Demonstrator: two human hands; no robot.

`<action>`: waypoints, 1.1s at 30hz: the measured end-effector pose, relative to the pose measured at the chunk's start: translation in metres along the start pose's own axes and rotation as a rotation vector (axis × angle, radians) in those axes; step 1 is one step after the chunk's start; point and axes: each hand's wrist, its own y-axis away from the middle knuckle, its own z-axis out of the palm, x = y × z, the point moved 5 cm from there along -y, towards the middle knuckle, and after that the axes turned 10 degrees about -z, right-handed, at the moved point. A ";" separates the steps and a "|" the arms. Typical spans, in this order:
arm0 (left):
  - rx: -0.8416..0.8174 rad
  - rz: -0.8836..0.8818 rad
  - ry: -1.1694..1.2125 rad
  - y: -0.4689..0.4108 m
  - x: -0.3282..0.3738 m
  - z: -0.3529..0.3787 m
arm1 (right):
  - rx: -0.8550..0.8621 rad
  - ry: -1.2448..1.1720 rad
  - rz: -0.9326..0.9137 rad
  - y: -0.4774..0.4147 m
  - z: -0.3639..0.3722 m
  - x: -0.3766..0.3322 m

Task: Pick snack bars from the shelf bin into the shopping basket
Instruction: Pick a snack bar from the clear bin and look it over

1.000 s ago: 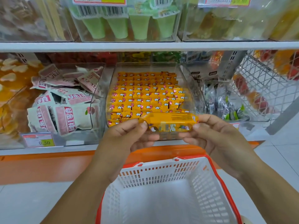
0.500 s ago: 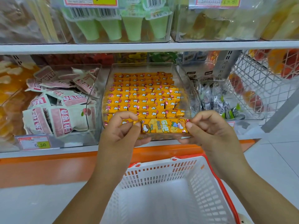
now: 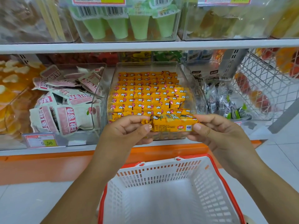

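Snack bar (image 3: 173, 125) wrapper: glossy yellow film, crinkled at the twisted end. Stacked bars (image 3: 145, 94): same shiny film, glare spots all over. Shelf bin (image 3: 148, 67): clear hard plastic, smooth, reflective walls. Shopping basket (image 3: 161, 173): white moulded plastic, slotted walls, satin finish; rim is red-orange plastic. Pink-white pouches (image 3: 71, 118): matt, paper-like, creased. Shelf edge (image 3: 145, 46): white, smooth, low sheen; can't tell the material. Wire basket (image 3: 265, 73) at the shelf's right end: white coated metal wire. Floor tiles (image 3: 284, 152): white, glossy.

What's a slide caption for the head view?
Left hand and right hand pinch one yellow snack bar by its ends in front of the shelf bin, shopping basket below.
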 end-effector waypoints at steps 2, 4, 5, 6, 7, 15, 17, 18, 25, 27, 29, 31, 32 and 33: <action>-0.006 -0.015 0.029 0.000 0.000 0.000 | 0.008 -0.054 0.024 0.000 0.001 0.000; 0.008 -0.032 0.046 -0.001 -0.002 -0.002 | 0.013 -0.084 0.036 0.000 0.003 -0.001; 0.013 -0.037 0.048 -0.002 -0.003 -0.003 | 0.019 -0.094 0.040 0.000 0.003 -0.001; 0.014 -0.040 0.047 -0.002 -0.004 -0.003 | 0.021 -0.097 0.049 0.000 0.003 -0.001; 0.013 -0.040 0.045 -0.002 -0.004 -0.003 | 0.019 -0.102 0.060 0.000 0.003 0.000; -0.095 -0.026 0.037 -0.003 -0.003 -0.004 | -0.021 -0.144 0.106 -0.001 0.000 -0.002; -0.073 -0.020 0.023 -0.004 -0.003 -0.004 | -0.025 -0.104 0.083 0.000 0.000 -0.003; -0.055 -0.016 0.024 -0.004 -0.004 -0.005 | -0.023 -0.084 0.065 0.000 0.000 -0.003; 0.008 -0.010 0.010 -0.007 -0.013 0.003 | -0.019 0.152 -0.041 0.001 0.000 0.001; 0.079 0.023 -0.010 -0.006 -0.013 0.005 | -0.009 0.193 -0.041 0.002 0.003 0.001; 0.123 0.041 -0.001 -0.003 -0.014 0.008 | 0.022 0.230 -0.039 0.003 0.004 0.002; 0.150 0.037 0.041 -0.001 -0.015 0.010 | 0.052 0.208 -0.064 0.005 0.006 -0.002; 0.169 0.041 0.069 0.001 -0.016 0.010 | 0.063 0.183 -0.087 0.005 0.008 -0.005; 0.192 0.058 0.079 0.002 -0.015 0.009 | 0.069 0.166 -0.108 0.004 0.008 -0.006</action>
